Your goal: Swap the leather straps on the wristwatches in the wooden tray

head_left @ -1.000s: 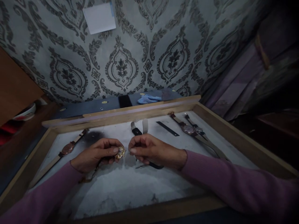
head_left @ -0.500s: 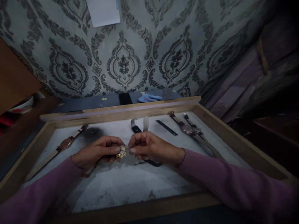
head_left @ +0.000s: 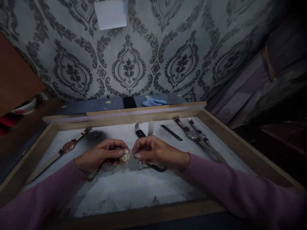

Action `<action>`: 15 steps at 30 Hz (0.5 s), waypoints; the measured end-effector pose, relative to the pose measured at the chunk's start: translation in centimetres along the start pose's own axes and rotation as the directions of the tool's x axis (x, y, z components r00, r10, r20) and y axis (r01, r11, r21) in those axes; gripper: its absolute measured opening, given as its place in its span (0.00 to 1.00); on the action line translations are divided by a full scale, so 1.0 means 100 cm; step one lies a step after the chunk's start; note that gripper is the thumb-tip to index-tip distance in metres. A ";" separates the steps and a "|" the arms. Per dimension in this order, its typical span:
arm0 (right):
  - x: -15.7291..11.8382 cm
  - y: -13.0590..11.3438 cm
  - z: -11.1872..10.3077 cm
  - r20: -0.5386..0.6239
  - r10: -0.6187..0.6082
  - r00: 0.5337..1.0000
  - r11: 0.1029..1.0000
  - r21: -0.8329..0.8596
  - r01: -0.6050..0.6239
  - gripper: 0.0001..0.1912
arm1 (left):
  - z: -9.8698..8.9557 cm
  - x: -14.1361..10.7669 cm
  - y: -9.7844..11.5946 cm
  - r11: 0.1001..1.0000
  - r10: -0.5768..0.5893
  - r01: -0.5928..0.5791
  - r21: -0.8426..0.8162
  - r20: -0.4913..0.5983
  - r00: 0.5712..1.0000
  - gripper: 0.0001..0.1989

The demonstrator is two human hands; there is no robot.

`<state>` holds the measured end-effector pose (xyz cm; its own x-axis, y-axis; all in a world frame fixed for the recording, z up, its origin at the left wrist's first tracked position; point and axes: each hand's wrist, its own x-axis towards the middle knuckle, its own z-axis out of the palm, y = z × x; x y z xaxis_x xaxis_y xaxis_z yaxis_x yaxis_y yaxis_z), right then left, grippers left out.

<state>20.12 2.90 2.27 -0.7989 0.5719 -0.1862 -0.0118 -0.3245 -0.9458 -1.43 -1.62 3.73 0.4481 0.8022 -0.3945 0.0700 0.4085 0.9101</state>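
Observation:
A gold-rimmed wristwatch (head_left: 125, 155) is pinched in my left hand (head_left: 105, 153), between thumb and fingers, its dial facing up. Its dark strap trails under that hand toward the wrist. My right hand (head_left: 153, 150) is closed in a pinch beside the watch's right edge, fingertips close to the case. Whatever is between those fingertips is too small to make out. Beneath the right hand lies a dark strap (head_left: 157, 167), partly covered. Just behind it stands a watch with a black face and a pale curved band (head_left: 141, 133).
A wooden-framed tray (head_left: 144, 111) with a whitish base surrounds my hands. A brown-faced watch (head_left: 68, 146) lies at left. A flat black strip (head_left: 171, 132) and two more watches, one larger (head_left: 192, 134), lie at right. Behind the frame are a blue cloth (head_left: 154, 101) and a black rectangle (head_left: 129, 102).
The view has shifted slightly. My right fingertips sit a touch farther from the watch's edge. My left hand keeps the watch in the same hold.

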 end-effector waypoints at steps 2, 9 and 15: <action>0.000 0.000 0.000 0.003 -0.003 1.000 1.000 0.004 0.003 0.11 | 0.000 0.000 0.000 1.000 0.009 -0.009 -0.010 0.003 1.000 0.13; 0.001 0.002 0.000 0.016 0.007 1.000 0.999 0.037 -0.007 0.12 | 0.000 0.001 -0.002 1.000 0.010 -0.009 -0.021 0.018 1.000 0.14; 0.001 0.002 0.001 0.010 0.012 1.000 0.998 0.057 -0.012 0.12 | 0.000 0.003 -0.004 0.999 0.005 -0.005 -0.037 0.025 1.000 0.14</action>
<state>19.94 2.84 2.12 -0.8052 0.5602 -0.1946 -0.0362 -0.3741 -0.9267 -1.34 -1.50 3.23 0.4702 0.7935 -0.3863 0.0348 0.4207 0.9065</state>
